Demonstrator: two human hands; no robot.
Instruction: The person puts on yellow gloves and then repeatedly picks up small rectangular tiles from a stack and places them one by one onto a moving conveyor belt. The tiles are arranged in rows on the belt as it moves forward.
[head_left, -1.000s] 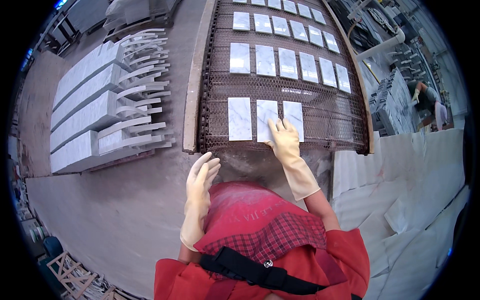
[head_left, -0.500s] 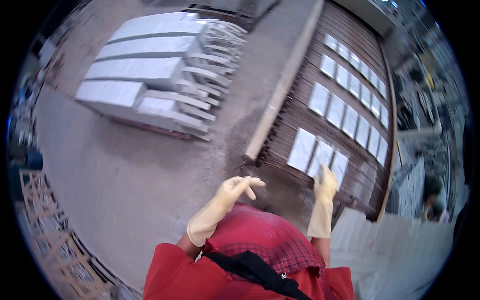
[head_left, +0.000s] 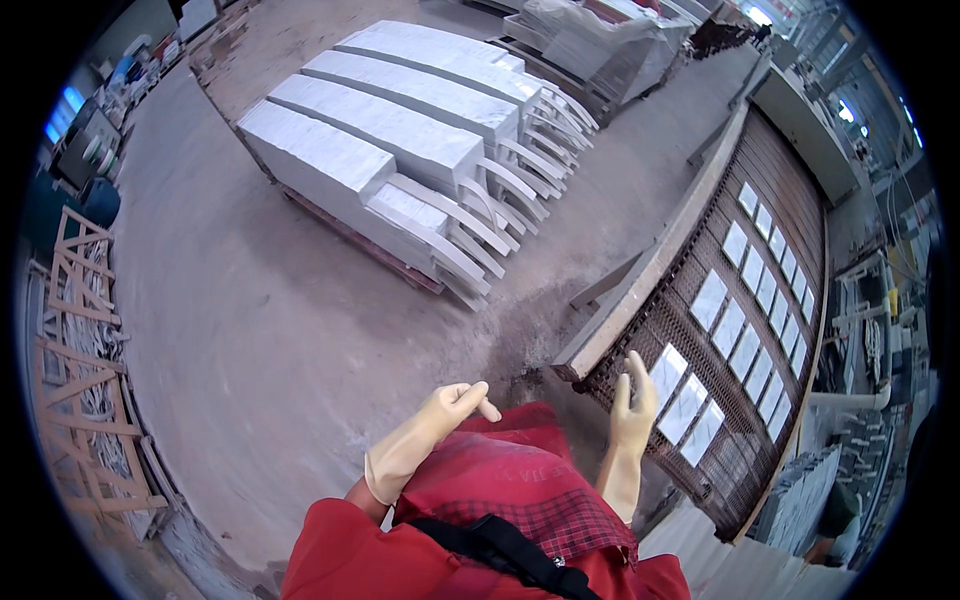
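My left hand (head_left: 445,412), in a cream rubber glove, is held in front of my red apron (head_left: 490,455). Its fingers are loosely bent with a gap between them, and nothing is in it. My right hand (head_left: 632,408), gloved alike, is raised with fingers stretched upward, and it holds nothing. It is nearest to a white marble tile (head_left: 668,372) at the near end of a brown slatted conveyor (head_left: 640,345); I cannot tell whether they touch. Two more grey-veined tiles lie beside it in that row. Several further rows of white tiles (head_left: 743,350) lie beyond.
Long white stone blocks (head_left: 400,95) and curved white strips (head_left: 480,225) are stacked on a low pallet at left centre. A pale rail (head_left: 660,290) edges the conveyor. Wooden frames (head_left: 90,380) stand at far left, and stone slabs (head_left: 800,490) at the right.
The view has turned rightward, with the stacked blocks and conveyor shifting right in it. My right hand has moved from in front of the near tiles to their left side. My left hand's fingers are more bent.
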